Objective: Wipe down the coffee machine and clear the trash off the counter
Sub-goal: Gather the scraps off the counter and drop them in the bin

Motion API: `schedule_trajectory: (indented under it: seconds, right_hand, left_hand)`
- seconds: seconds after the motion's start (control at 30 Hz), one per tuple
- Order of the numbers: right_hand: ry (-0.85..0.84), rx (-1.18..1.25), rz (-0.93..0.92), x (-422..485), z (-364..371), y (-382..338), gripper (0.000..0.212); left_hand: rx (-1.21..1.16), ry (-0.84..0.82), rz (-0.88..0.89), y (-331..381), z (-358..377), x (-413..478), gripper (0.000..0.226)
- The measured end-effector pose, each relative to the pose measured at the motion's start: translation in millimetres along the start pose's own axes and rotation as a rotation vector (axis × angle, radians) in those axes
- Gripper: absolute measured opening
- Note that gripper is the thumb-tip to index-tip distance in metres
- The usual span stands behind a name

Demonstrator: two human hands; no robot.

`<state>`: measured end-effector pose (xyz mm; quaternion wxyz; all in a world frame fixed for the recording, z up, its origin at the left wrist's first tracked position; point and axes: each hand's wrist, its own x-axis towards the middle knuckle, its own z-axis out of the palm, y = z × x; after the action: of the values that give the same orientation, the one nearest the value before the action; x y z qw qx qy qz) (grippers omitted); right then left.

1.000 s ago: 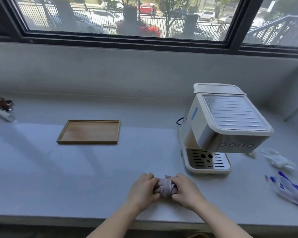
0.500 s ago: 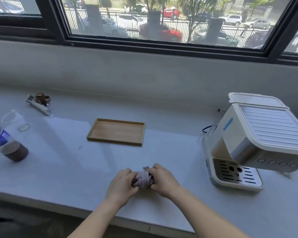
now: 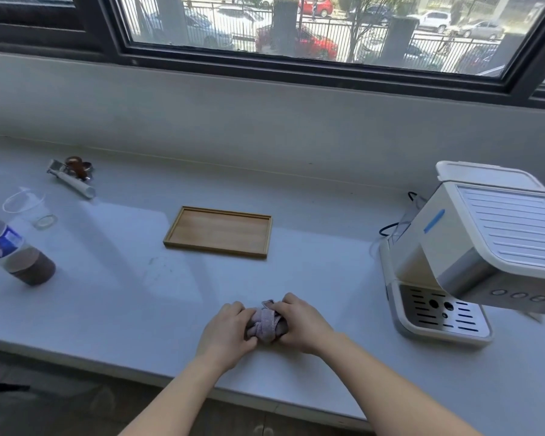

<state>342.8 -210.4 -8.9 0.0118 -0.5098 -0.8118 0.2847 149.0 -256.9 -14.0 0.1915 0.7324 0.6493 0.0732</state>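
Note:
A bunched grey-lilac cloth [image 3: 266,322] lies on the white counter [image 3: 132,297] near its front edge. My left hand [image 3: 225,328] grips its left side and my right hand [image 3: 299,324] grips its right side, fingers curled over it. The cream coffee machine [image 3: 485,247] stands at the right with its metal drip tray [image 3: 441,311] facing me, about a hand's width right of my right hand. A plastic bottle [image 3: 10,251] with dark liquid and a clear plastic cup [image 3: 29,207] sit at the far left.
An empty wooden tray [image 3: 219,231] lies at the counter's middle, behind my hands. A portafilter with a white handle [image 3: 73,177] rests at the back left. A dark cable [image 3: 394,228] runs behind the machine. A wall and window rise behind the counter.
The view has swung left: the wrappers at the right have left the frame, and the bottle and cup have come in. Both hands stay on the cloth.

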Motion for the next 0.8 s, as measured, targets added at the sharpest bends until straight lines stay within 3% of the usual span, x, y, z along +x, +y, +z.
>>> schedule_trajectory:
  seconds: [0.2,0.43,0.8]
  right_hand:
    - [-0.003,0.028,-0.007,-5.2,-4.8,3.0,0.081]
    - [0.026,0.038,0.007,-19.3,-18.1,5.7,0.065]
    - [0.105,0.003,0.093,-83.2,-40.4,41.7,0.077]
  left_hand:
    - [-0.009,-0.032,-0.011,1.4,-4.1,-2.8,0.047]
    - [0.015,0.018,0.029,16.2,-16.1,-7.8,0.060]
    - [0.010,0.042,0.166,87.0,-12.4,-7.7,0.062]
